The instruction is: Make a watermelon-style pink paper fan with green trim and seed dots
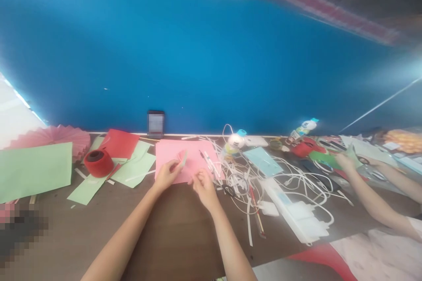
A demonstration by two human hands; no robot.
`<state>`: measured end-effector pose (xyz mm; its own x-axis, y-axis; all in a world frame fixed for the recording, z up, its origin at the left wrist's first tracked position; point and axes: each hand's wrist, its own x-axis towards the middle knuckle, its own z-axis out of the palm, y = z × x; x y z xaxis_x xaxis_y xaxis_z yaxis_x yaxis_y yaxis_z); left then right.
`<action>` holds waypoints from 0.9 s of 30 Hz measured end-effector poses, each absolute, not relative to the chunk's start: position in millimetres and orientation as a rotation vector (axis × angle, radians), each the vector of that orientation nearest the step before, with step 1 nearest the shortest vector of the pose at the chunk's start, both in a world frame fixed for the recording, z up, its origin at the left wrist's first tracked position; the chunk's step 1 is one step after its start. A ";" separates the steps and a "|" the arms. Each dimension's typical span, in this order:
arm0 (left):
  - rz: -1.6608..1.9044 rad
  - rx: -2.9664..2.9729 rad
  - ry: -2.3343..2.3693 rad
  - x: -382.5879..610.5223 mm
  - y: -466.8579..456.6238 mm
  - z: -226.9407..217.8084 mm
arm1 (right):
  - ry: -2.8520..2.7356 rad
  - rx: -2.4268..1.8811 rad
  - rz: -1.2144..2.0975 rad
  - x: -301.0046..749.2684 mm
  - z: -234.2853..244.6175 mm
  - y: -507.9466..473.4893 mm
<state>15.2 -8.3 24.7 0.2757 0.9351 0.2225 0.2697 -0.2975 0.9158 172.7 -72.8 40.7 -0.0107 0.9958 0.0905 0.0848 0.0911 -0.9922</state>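
My left hand (168,173) is closed in a pinch on a small folded paper piece (182,158), pink with a pale green edge. It is held just above a stack of pink paper sheets (169,149). My right hand (205,189) is beside it over the stack's lower edge, with its fingertips pressed together. Whether anything lies between those fingertips cannot be made out. Two pens (210,162) rest on the right part of the pink paper.
To the left lie a red tape roll (99,162), green sheets (140,169) and a pleated pink paper fan (70,138). Tangled white cables (240,180), a glue bottle (234,142) and a power strip (293,215) lie right. Another person's hands (346,160) hold green paper at far right.
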 end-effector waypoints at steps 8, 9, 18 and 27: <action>1.280 1.846 1.158 17.0 -25.3 -5.8 | -1.350 -0.929 1.278 129.3 91.8 -55.1; 1.266 1.986 1.206 16.3 -24.6 -9.5 | -1.427 -0.961 1.237 124.9 93.8 -51.8; 1.189 2.693 1.264 23.3 -25.5 -20.8 | -1.715 -1.246 0.844 141.2 103.7 -18.2; 1.119 2.727 1.335 29.0 -29.1 -20.2 | -1.990 -1.472 0.490 139.8 89.5 -18.9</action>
